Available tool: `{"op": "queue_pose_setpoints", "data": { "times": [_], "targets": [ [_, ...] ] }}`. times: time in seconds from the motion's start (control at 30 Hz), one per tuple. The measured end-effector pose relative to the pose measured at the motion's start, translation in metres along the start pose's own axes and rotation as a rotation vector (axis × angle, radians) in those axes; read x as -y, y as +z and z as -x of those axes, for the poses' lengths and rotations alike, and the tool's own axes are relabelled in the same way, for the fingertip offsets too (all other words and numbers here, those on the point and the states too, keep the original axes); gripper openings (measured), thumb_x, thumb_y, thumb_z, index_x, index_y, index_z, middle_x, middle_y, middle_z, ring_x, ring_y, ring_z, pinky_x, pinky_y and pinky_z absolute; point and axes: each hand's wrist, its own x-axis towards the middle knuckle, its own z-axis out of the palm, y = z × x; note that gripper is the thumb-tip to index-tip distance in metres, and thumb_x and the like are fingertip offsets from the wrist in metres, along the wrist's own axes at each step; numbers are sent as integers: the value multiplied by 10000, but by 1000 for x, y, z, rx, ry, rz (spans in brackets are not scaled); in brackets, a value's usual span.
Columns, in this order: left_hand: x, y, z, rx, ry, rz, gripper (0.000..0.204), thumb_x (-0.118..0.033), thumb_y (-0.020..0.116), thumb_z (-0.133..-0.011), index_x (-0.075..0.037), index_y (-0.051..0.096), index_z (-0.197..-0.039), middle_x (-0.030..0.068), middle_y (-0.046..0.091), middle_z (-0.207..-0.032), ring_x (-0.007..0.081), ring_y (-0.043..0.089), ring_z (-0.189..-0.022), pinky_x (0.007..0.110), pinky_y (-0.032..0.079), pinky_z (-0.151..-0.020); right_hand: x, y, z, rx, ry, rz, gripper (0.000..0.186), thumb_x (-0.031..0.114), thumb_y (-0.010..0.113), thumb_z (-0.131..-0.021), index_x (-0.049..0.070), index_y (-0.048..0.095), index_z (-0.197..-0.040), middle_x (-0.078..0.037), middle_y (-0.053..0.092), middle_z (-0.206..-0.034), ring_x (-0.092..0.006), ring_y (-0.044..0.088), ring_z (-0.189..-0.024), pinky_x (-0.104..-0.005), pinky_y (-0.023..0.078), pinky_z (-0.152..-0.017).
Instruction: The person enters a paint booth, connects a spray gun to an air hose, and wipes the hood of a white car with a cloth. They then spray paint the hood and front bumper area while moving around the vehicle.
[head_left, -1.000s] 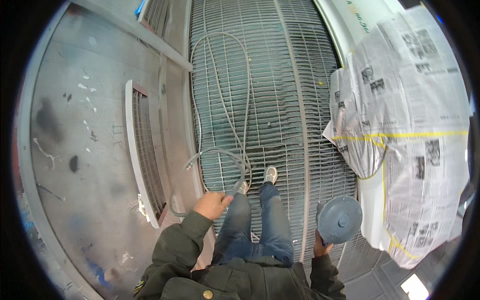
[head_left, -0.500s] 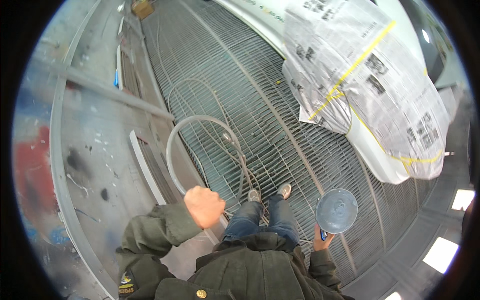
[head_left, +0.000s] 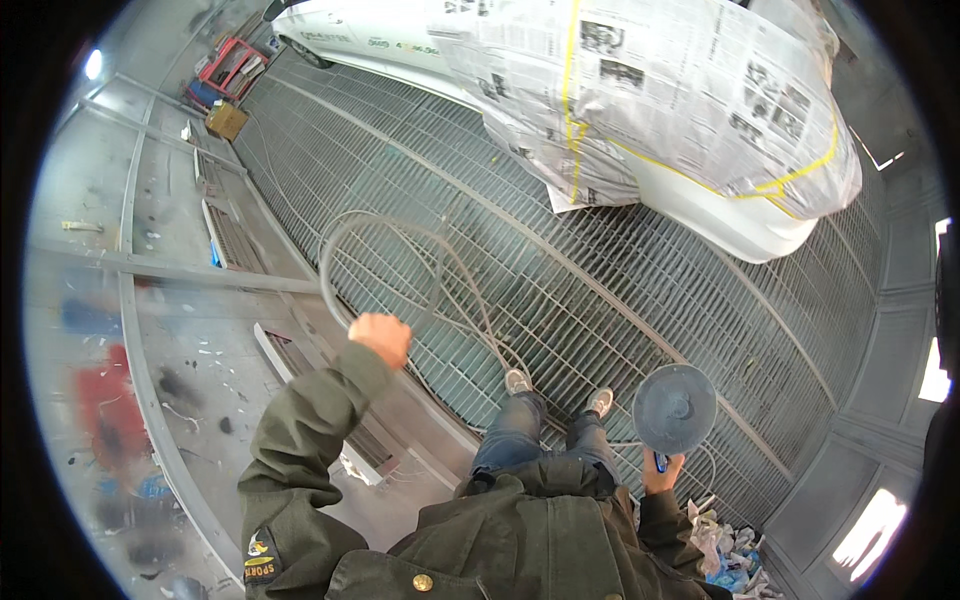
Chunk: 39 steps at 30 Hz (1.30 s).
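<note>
Well left of the white car (head_left: 705, 222), a paint-spotted wall (head_left: 75, 250) bounds the space, and near the car's far end stand a cardboard box (head_left: 226, 121) and a red stand (head_left: 232, 68). Nearer the wearer, left of the car and apart from it, the grey hose (head_left: 330, 270) arcs up from the floor grating (head_left: 640, 300) into the left hand (head_left: 381, 338), whose fingers are curled into a fist around it; the fingertips themselves are hidden. Only that stretch is lifted; other loops lie loose on the grating between the wall and the car, so the hose is far from gathered. On the car itself the covering looks well along: printed paper (head_left: 660, 100) wraps the near end, its edges held by yellow tape (head_left: 571, 60), while the lower white bodywork is bare. On the wearer's side of the car, apart from it, a round blue-grey cup (head_left: 675, 410) is held up by the right hand (head_left: 662, 474); the fingers appear closed around the part beneath, though the cup hides most of them. Whether any line joins this piece cannot be told. Farther from the car, beside the right sleeve, crumpled scraps (head_left: 735, 555) lie heaped.
</note>
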Motion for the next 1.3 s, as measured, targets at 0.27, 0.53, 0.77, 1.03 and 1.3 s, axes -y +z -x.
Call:
{"op": "queue_pose_setpoints", "data": {
  "times": [0.27, 0.53, 0.77, 1.03, 1.3],
  "targets": [
    [-20, -61, -13, -266, -29, 413, 381, -447, 645, -902, -89, 768, -864, 139, 673, -714, 306, 650, -674, 424, 493, -632, 11, -86, -27, -66, 100, -171, 260, 46, 655, -855, -28, 636, -1103, -91, 686, -832, -81, 565, -785, -274, 465, -695],
    [-137, -70, -1, 167, 196, 1329, 262, -248, 679, -954, 3, 741, -909, -35, 480, -577, 64, 374, -516, 252, 309, -485, -53, -146, 1, -222, 210, -276, 344, 24, 639, -868, -37, 606, -1205, -34, 668, -944, -83, 554, -851, -256, 465, -773],
    [-260, -76, 13, 284, 547, 1129, 240, -231, 638, -975, -14, 734, -1003, -6, 555, -619, 77, 474, -565, 256, 402, -522, -66, -140, 32, -489, 227, -408, 427, 14, 659, -854, -59, 578, -1267, -67, 661, -1049, -113, 577, -946, -266, 463, -871],
    [-194, -68, -6, 427, 560, 1265, 274, -200, 546, -1028, -8, 633, -1203, 4, 561, -659, 65, 435, -500, 237, 351, -445, -73, -116, 74, -682, 264, -431, 466, 21, 688, -841, -64, 572, -1284, -89, 664, -1077, -149, 605, -961, -288, 466, -892],
    [-185, -71, -31, 502, 595, 1106, 257, -206, 554, -1015, -25, 675, -1152, 36, 658, -740, 79, 496, -477, 254, 383, -426, -33, -103, 142, -759, 235, -106, 441, 44, 698, -849, -82, 576, -1255, -71, 653, -931, -130, 577, -822, -287, 488, -772]
  ]
}}
